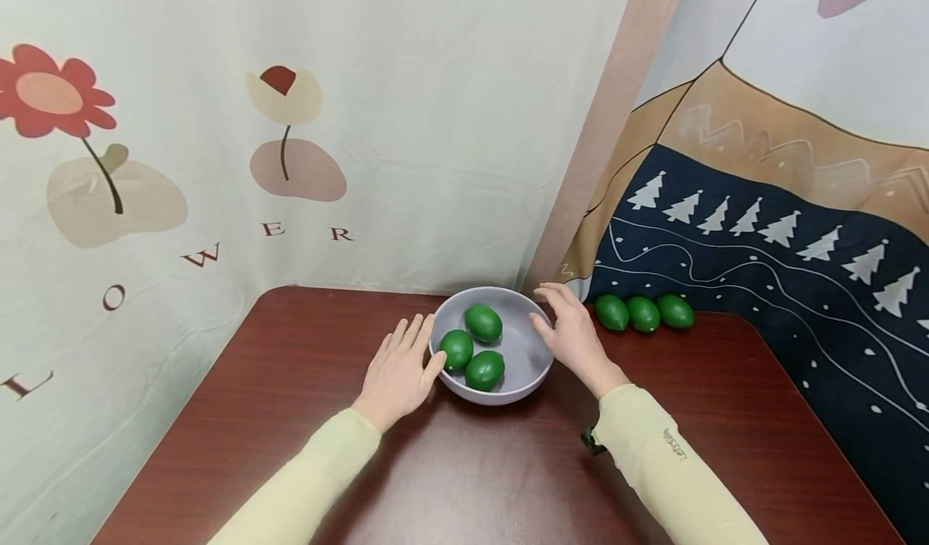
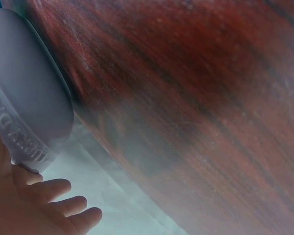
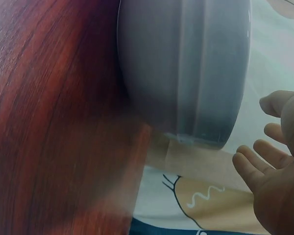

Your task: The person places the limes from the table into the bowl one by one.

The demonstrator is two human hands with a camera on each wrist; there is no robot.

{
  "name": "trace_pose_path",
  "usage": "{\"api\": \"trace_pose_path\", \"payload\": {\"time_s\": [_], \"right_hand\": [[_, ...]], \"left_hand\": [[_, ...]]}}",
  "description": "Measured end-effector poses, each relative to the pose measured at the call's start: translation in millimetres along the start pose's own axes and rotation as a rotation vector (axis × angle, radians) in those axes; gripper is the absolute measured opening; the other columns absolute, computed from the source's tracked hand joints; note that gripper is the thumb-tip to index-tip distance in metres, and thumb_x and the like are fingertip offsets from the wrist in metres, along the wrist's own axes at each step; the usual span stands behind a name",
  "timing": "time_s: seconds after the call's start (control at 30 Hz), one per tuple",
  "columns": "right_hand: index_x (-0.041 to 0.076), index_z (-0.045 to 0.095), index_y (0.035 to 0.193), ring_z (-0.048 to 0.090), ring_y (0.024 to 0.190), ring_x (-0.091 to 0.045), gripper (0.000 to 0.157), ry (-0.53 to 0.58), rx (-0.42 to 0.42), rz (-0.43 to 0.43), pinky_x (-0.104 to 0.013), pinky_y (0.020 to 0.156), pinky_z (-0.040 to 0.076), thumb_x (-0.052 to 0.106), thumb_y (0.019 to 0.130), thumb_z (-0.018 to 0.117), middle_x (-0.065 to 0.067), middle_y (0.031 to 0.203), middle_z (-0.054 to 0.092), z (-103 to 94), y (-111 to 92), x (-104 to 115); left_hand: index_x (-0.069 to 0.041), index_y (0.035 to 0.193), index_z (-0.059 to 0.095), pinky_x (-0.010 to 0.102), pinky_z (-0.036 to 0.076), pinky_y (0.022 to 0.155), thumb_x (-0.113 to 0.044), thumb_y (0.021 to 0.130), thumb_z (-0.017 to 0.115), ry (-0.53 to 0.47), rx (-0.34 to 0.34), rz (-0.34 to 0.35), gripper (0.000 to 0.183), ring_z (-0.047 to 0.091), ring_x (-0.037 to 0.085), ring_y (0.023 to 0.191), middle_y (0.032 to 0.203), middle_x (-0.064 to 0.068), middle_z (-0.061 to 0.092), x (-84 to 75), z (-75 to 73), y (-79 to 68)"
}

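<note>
While upright, bowl (image 1: 520, 350) between hands (image 1: 399, 372) (image 1: 573, 337)

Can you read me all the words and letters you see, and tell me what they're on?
"L O W E R": big, spaced-out letters on the pale curtain.
"UCKY DA": seemingly, raised letters on the outside of the grey bowl, seen in the left wrist view; the ends can't be made out.
"Letssin": maybe, on the right sleeve; too small and blurred to be sure.
I can read no numbers.

The bowl (image 1: 519, 348) looks smooth plastic, the limes (image 1: 484, 371) glossy, the table (image 1: 464, 468) polished wood.
</note>
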State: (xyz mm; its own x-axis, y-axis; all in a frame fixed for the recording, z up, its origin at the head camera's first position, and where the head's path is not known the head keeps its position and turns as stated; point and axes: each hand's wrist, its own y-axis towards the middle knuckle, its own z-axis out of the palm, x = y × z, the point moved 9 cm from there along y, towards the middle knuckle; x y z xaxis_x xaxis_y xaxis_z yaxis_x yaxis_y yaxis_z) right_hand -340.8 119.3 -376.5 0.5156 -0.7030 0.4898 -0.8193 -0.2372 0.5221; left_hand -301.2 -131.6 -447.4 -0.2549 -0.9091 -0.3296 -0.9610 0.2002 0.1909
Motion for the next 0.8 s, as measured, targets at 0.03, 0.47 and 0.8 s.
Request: {"api": "trace_pose_path", "payload": {"time_s": [0.03,0.47,0.8], "right_hand": [[-0.001,0.068,0.127,0.062,0.121,-0.036,0.037,-0.004,-0.01,-0.001,-0.05,0.099,0.055,0.009,0.092,0.076,-0.019,0.134,0.062,-1.7,-0.3,-1.2],[-0.005,0.068,0.126,0.058,0.126,-0.04,0.036,-0.001,-0.101,0.059,-0.056,0.105,0.049,0.007,0.093,0.073,-0.023,0.134,0.061,-24.6,-5.5,-30.4],[-0.006,0.067,0.127,0.056,0.128,-0.041,0.036,-0.007,-0.108,0.127,-0.057,0.108,0.045,0.007,0.093,0.07,-0.024,0.135,0.06,-32.0,-11.1,-59.7]], "left_hand": [[-0.01,0.163,0.031,0.056,0.026,0.124,-0.047,0.108,0.044,-0.003,-0.004,0.001,0.068,0.026,0.039,0.155,0.166,0.016,0.034,0.2,-0.1,0.1],[-0.011,0.164,0.028,0.056,0.023,0.125,-0.048,0.108,0.042,0.001,0.024,-0.009,0.069,0.023,0.039,0.156,0.168,0.015,0.03,2.1,2.4,0.6],[-0.01,0.164,0.03,0.056,0.024,0.125,-0.047,0.108,0.045,-0.004,0.012,-0.004,0.069,0.025,0.04,0.155,0.166,0.016,0.033,0.5,0.4,-0.1]]}}
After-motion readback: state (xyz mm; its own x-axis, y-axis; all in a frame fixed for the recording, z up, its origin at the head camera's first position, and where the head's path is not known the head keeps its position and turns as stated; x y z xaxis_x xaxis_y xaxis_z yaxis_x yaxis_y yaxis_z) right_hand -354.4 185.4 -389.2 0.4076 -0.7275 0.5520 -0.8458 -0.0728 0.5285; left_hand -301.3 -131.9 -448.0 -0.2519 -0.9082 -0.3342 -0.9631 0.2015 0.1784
